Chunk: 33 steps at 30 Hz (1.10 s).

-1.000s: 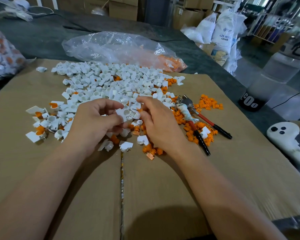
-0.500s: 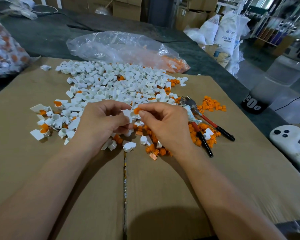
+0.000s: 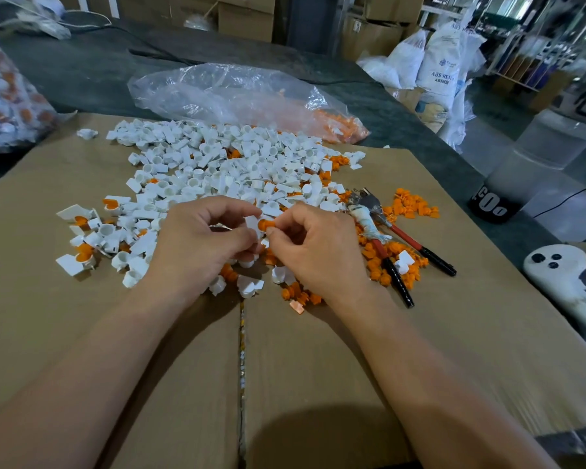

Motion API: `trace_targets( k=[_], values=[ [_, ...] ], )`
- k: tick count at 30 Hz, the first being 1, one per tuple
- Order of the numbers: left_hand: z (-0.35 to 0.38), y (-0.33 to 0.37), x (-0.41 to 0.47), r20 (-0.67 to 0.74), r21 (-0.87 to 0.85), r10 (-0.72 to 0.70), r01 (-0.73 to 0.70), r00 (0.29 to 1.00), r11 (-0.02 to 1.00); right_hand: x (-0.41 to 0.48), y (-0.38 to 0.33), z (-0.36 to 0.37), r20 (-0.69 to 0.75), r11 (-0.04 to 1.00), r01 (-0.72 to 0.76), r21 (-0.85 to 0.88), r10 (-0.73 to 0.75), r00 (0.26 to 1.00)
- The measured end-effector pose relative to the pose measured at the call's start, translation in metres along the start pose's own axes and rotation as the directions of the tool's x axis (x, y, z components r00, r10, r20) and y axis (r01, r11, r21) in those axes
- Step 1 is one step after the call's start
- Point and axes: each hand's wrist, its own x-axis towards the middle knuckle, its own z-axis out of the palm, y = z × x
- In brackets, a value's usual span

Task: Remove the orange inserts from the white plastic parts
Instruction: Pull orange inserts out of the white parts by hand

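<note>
orange insert (image 3: pixel 264 225) now juts farther from white part (image 3: pixel 252 222).

White part (image 3: pixel 252 222) in left hand (image 3: pixel 200 243), orange insert (image 3: pixel 264 225) at fingers (image 3: pixel 286 216) of right hand (image 3: pixel 317 247), above cardboard (image 3: pixel 454 333)

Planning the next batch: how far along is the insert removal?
Done: most of the white pile looks emptied; loose orange inserts lie heaped by the pliers. In hand: the left hand holds a white part, the right hand pinches its orange insert. Left: some parts at the pile's left edge still hold orange.
</note>
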Motion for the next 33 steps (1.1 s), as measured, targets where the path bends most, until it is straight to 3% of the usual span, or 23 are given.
trace_targets(
  k=[15, 23, 26, 28, 33],
  values=[
    [0.0027, 0.0012, -0.002, 0.04, 0.045, 0.026, -0.028, 0.999, 0.999, -0.0008, 0.002, -0.0008, 0.054, 0.997, -0.071, -0.018, 0.072, 0.996],
    [-0.0027, 0.0009, 0.0001, 0.052, 0.005, 0.041, -0.041, 0.998, 0.999, -0.0007, 0.0004, -0.0026, 0.085, 0.965, -0.183, 0.188, 0.17, 0.982],
    [-0.0025, 0.0005, 0.0011, 0.067, -0.013, 0.032, -0.031, 0.997, 0.999, 0.0002, 0.0008, -0.0036, 0.216, 0.891, -0.29, 0.348, 0.225, 0.95],
    [-0.0028, 0.0001, 0.0018, 0.081, -0.033, 0.02, -0.018, 0.997, 0.999, 0.0008, -0.001, -0.0042, 0.292, 0.848, -0.319, 0.422, 0.206, 0.934],
    [-0.0018, 0.0011, 0.0016, 0.098, -0.031, 0.069, -0.066, 0.993, 0.997, 0.0027, -0.0016, -0.0064, 0.294, 0.811, -0.314, 0.494, 0.184, 0.938]
  ],
)
